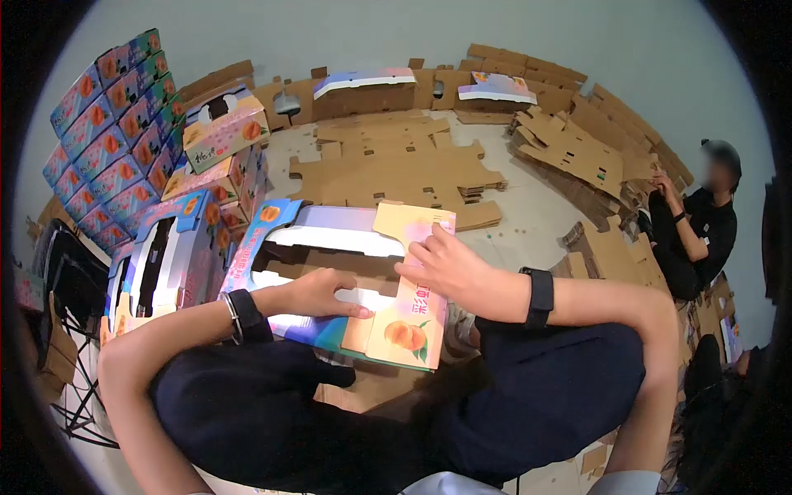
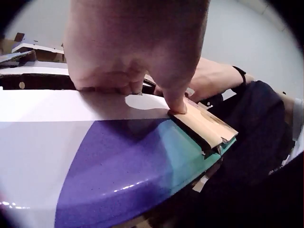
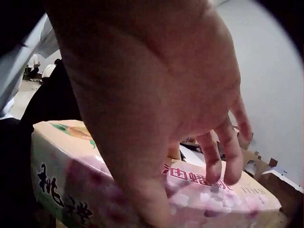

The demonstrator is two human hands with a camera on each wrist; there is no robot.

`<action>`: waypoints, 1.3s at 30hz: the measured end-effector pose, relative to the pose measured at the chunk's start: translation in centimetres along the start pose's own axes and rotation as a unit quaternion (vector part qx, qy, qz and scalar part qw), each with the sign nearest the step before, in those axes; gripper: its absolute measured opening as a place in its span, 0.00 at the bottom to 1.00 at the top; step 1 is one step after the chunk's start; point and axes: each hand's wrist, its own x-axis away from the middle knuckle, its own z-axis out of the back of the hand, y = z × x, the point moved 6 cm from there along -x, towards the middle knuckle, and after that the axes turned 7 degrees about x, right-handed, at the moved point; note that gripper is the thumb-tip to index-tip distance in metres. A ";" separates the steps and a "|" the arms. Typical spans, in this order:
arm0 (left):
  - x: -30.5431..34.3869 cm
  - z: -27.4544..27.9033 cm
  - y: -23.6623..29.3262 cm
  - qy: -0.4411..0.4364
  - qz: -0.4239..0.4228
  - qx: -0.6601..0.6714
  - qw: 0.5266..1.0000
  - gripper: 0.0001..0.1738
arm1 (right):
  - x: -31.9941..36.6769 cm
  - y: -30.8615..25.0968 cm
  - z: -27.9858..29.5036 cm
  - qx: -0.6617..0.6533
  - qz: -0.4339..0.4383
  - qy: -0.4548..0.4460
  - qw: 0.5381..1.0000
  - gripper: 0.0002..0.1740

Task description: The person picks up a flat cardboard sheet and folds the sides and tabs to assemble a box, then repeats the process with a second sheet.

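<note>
I sit on the floor with a flat printed fruit box (image 1: 330,231) across my lap. Its glossy panel is white, purple and teal (image 2: 95,156). My left hand (image 1: 330,293) lies on that panel, and a fingertip (image 2: 178,104) presses where the brown cardboard edge is folded. My right hand (image 1: 441,264) rests with spread, relaxed fingers (image 3: 221,161) on the box's pink and yellow flap (image 1: 412,318), which bears peach pictures and dark lettering (image 3: 61,171). Each wrist wears a black band.
Finished peach boxes are stacked at the left (image 1: 111,132), with a made-up box (image 1: 169,252) beside my left knee. Flat brown cardboard blanks (image 1: 396,165) cover the floor ahead, and more are piled at the right (image 1: 577,148). Another person (image 1: 697,231) sits at the right.
</note>
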 end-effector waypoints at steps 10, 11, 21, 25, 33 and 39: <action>-0.8 2.0 0.5 0.192 -0.035 -0.042 0.980 0.26 | -1.5 -3.4 5.1 -0.190 0.155 0.245 0.938 0.14; -0.9 1.9 0.3 0.192 -0.035 -0.042 0.980 0.26 | -1.6 -3.9 4.8 -0.165 0.166 0.249 0.940 0.14; -1.1 1.6 1.7 0.163 -0.066 -0.013 0.984 0.20 | -3.2 -3.8 5.9 -0.208 0.157 0.168 0.951 0.16; -1.3 1.4 2.2 0.160 -0.067 -0.025 0.985 0.21 | -3.4 -4.2 5.4 -0.234 0.182 0.143 0.944 0.15; -0.9 1.7 2.4 0.167 -0.053 -0.007 0.984 0.22 | -3.3 -4.2 5.1 -0.219 0.182 0.168 0.944 0.07; -0.7 2.1 2.3 0.160 -0.033 0.002 0.987 0.22 | -3.4 -4.0 5.5 -0.201 0.160 0.188 0.948 0.05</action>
